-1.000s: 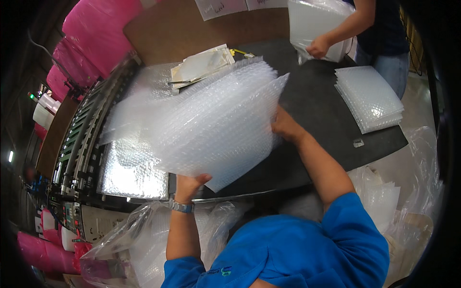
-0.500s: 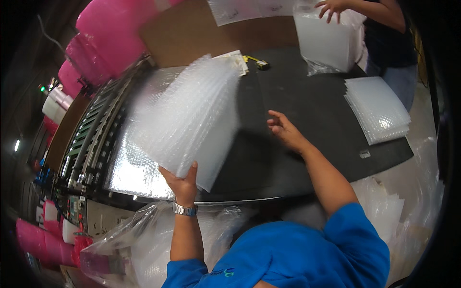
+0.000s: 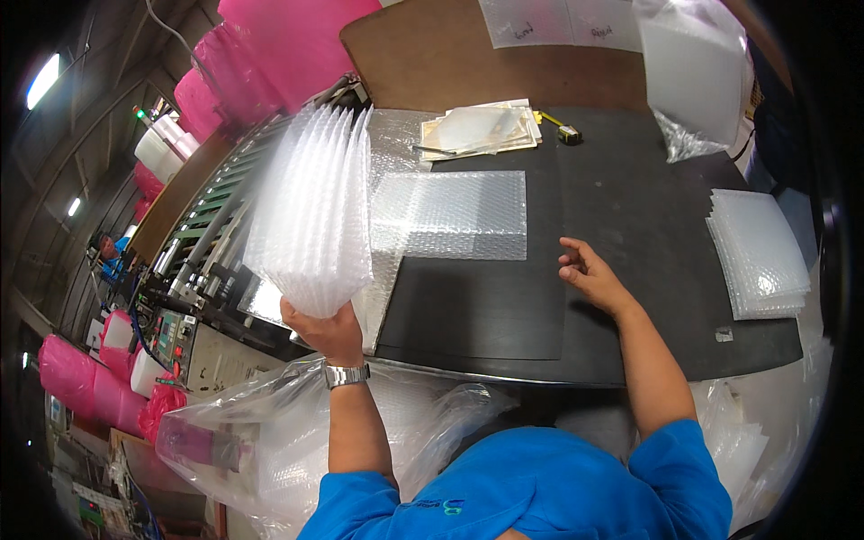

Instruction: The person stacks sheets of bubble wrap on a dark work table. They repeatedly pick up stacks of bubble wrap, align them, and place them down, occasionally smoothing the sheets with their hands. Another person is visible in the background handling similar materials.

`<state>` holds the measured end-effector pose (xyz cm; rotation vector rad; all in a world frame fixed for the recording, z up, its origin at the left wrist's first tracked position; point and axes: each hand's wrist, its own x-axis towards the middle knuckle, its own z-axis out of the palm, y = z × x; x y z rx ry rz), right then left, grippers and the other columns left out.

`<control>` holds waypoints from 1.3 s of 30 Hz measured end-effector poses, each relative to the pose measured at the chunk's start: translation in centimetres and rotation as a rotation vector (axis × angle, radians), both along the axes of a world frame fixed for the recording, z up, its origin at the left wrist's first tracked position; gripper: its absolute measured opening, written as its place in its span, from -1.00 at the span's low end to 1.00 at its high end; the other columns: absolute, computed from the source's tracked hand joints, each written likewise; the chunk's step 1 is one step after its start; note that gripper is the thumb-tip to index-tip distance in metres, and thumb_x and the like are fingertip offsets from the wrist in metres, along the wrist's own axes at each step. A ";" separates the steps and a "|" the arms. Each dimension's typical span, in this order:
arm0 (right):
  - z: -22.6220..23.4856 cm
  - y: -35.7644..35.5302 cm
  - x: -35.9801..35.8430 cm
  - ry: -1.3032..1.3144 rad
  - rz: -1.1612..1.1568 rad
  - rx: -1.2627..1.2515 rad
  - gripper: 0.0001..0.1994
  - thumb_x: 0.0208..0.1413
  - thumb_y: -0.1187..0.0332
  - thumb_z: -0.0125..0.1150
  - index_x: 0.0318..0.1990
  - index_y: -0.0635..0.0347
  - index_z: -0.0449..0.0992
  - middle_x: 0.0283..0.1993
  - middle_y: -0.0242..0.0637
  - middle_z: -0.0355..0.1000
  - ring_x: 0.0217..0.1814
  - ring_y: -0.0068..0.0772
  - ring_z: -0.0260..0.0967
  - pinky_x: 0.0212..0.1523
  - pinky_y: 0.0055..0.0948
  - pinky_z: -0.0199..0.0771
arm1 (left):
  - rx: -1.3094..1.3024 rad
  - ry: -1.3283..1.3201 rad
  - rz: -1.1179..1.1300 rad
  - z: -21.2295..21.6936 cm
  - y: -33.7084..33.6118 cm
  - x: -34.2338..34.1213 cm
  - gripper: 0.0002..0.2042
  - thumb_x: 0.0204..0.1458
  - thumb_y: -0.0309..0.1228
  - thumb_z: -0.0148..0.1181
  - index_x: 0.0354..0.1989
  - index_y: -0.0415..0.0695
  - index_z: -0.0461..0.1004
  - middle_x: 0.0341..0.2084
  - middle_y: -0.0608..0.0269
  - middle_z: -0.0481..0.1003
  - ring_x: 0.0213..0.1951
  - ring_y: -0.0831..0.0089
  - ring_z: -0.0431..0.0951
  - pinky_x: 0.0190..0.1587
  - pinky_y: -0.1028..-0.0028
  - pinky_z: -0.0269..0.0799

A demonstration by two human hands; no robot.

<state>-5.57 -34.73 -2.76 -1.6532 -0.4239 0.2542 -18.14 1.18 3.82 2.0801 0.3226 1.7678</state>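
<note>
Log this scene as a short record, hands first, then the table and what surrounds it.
Left hand: gripping bubble sheets at their near end; their far ends fan apart
Right hand: empty, fingers slightly curled, over the black table
Table, middle: clear sheet lying flat, right of the held bundle
Table, far side: papers, with a tape measure to their right
Table, right: stack of bubble sheets
Left of table: roller machine
Far left: pink rolls
</note>
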 end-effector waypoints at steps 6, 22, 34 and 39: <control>0.3 0.1 -0.2 0.002 -0.001 -0.008 -0.45 0.03 0.31 0.18 0.18 0.11 0.14 -0.06 -0.29 0.20 -0.09 -0.53 0.20 -0.01 -0.50 0.27 | 0.034 0.005 0.047 -0.1 0.3 -0.1 -0.27 -0.34 -0.48 0.31 0.05 -0.36 0.03 -0.10 -0.07 0.16 -0.06 0.07 0.25 0.00 0.16 0.19; 0.5 0.0 -0.4 -0.002 0.004 -0.047 -0.44 0.00 0.29 0.21 0.17 0.12 0.16 -0.09 -0.30 0.22 -0.10 -0.51 0.22 -0.04 -0.52 0.28 | -1.480 -0.291 -1.211 3.1 0.4 -0.2 -0.46 0.05 -0.17 -0.01 0.14 -0.23 0.12 0.07 0.00 0.23 0.07 0.10 0.25 0.11 0.11 0.17; 0.6 0.0 -0.6 -0.056 0.007 -0.136 -0.46 0.01 0.29 0.21 0.15 0.09 0.18 -0.09 -0.27 0.23 -0.04 -0.45 0.23 -0.02 -0.48 0.28 | -1.670 -0.280 -1.300 2.8 0.0 0.5 -0.42 0.08 -0.01 -0.13 0.17 -0.16 0.11 0.14 0.05 0.18 0.14 0.10 0.18 0.18 0.04 0.04; 0.2 0.3 -0.4 -0.067 0.015 -0.114 -0.43 -0.02 0.18 0.22 0.15 0.07 0.19 -0.04 -0.18 0.24 0.02 -0.35 0.23 0.06 -0.41 0.22 | -1.707 -0.313 -1.391 2.8 0.3 0.2 -0.47 0.12 -0.05 -0.21 0.17 -0.13 0.13 0.14 0.07 0.18 0.15 0.10 0.18 0.17 0.05 0.07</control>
